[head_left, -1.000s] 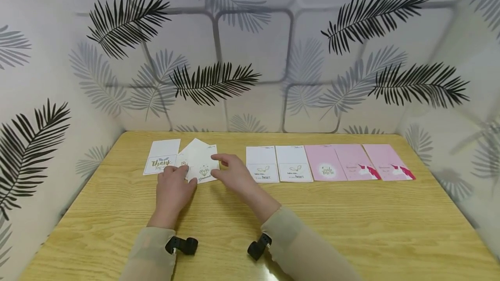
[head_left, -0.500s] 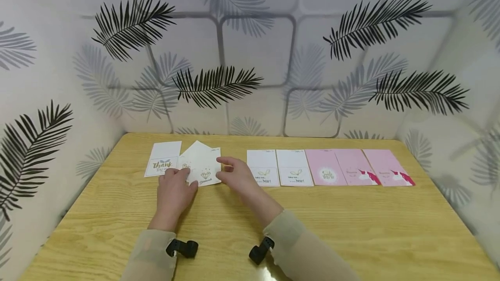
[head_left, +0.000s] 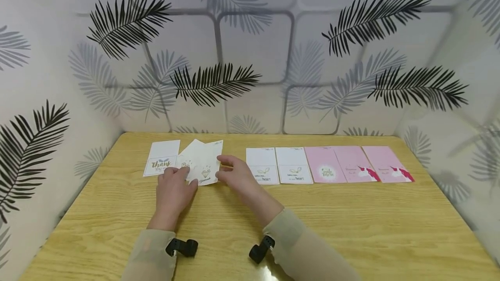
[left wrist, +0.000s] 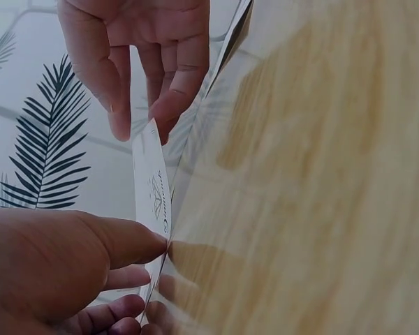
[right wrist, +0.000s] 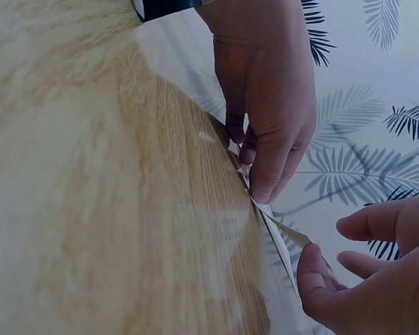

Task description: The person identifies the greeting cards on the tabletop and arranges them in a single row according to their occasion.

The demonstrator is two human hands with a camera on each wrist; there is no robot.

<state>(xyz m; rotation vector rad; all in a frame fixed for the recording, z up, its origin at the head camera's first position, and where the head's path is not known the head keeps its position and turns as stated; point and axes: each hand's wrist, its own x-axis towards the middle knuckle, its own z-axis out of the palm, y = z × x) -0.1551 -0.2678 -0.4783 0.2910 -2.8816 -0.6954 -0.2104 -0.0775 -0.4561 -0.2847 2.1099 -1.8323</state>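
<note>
A cream card with a gold diamond print (head_left: 205,170) lies left of centre on the table, its right side lifted and bent up. My right hand (head_left: 238,176) holds that raised edge, thumb at the card's border in the right wrist view. My left hand (head_left: 175,192) rests its fingers on the left part of this card and on a similar cream card (head_left: 187,155) tilted under it, pressing them to the table. In the left wrist view the left thumb (left wrist: 136,241) touches the diamond card's lower edge. Fingers partly cover the cards.
A white "Thank you" card (head_left: 160,153) lies just left of the cream ones. To the right runs a row: two white heart cards (head_left: 261,157) (head_left: 292,157) and several pink cards (head_left: 322,157). A patterned wall (head_left: 258,103) closes the table's back edge.
The diamond card's right edge has risen and bent upward at my right hand, its top corner swinging outward. My right hand has shifted slightly right; the left stays nearly in place.
</note>
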